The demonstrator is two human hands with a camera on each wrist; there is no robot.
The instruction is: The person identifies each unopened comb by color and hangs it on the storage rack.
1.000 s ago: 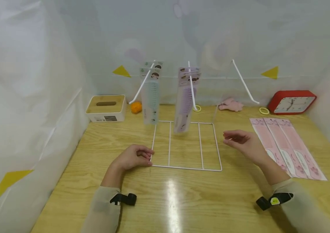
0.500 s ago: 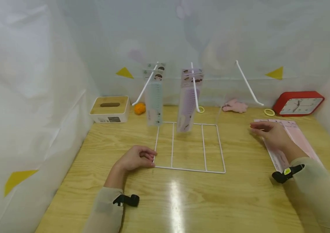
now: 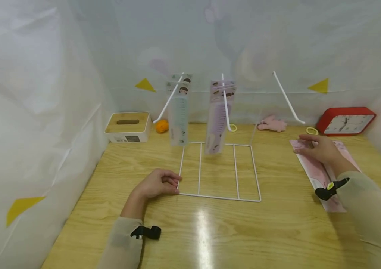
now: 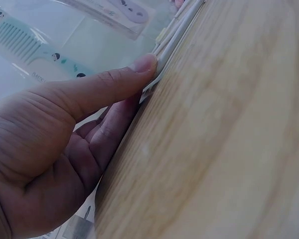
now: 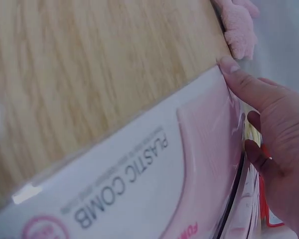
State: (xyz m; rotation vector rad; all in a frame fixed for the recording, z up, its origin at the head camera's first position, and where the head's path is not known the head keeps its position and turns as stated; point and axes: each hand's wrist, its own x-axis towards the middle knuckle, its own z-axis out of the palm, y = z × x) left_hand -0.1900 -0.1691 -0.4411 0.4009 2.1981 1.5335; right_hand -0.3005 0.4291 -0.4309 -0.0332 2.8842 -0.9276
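White sheets (image 3: 190, 41) hang round the far side and both sides of the worktop (image 3: 173, 231), with yellow patches (image 3: 319, 86) stuck on them. From where I stand, the left hand (image 3: 158, 183) has its grip closed on the near left corner of a white wire frame (image 3: 219, 197), thumb on one side and fingers on the other. That frame lies flat in the middle of the worktop. Over to the right, the right hand (image 3: 321, 151) has its grip nearly closed, pinching the far left corner of a pink comb pack (image 3: 316, 176) between thumb and fingers. This pack says "PLASTIC COMB" on it, and more pink packaging (image 3: 347, 154) shows just to its right, partly hidden by the arm.

Three white hooks reach out above the frame. Green comb packs (image 3: 180, 129) hang on the left hook (image 3: 171, 95), and purple comb packs (image 3: 215, 130) hang on the middle hook (image 3: 226, 108). Along the far edge, from left to right, sit a tissue box (image 3: 126, 135), a fuzzy orange ball (image 3: 162, 126), a pink soft toy (image 3: 272, 124) and a red clock (image 3: 331, 113) with a white face
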